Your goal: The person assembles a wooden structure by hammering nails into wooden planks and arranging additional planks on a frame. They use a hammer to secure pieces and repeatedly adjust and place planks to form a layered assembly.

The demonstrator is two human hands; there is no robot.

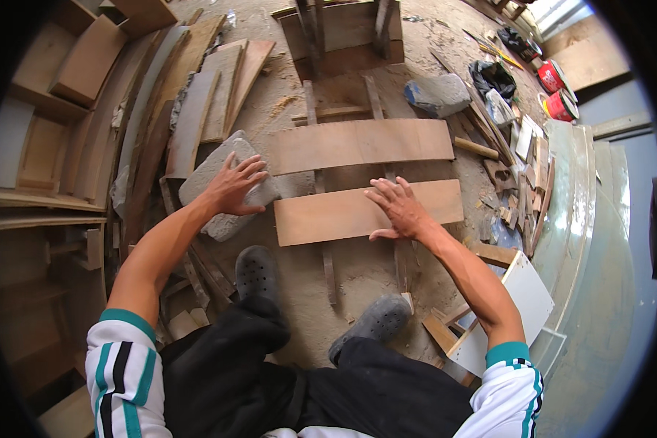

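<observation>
Two flat brown wooden boards lie crosswise in front of me, the far board (361, 146) and the near board (321, 217), with a gap between them. Both rest over two long narrow wooden strips (330, 274) running away from me on the floor. My left hand (233, 186), fingers spread, is over a grey concrete block (223, 226) left of the boards; whether it touches the block I cannot tell. Over the right half of the near board is my right hand (398, 208), its fingers apart and nothing held. Contact with the board is unclear.
Another grey block (438, 95) and a hammer-like wooden handle (476, 148) lie at the far right. Wood planks (201, 117) lean at left beside wooden shelving (44, 190). Scrap wood (536, 171), red cans (560, 106) and glass sheets (573, 219) line the right. A wooden stand (343, 62) is ahead.
</observation>
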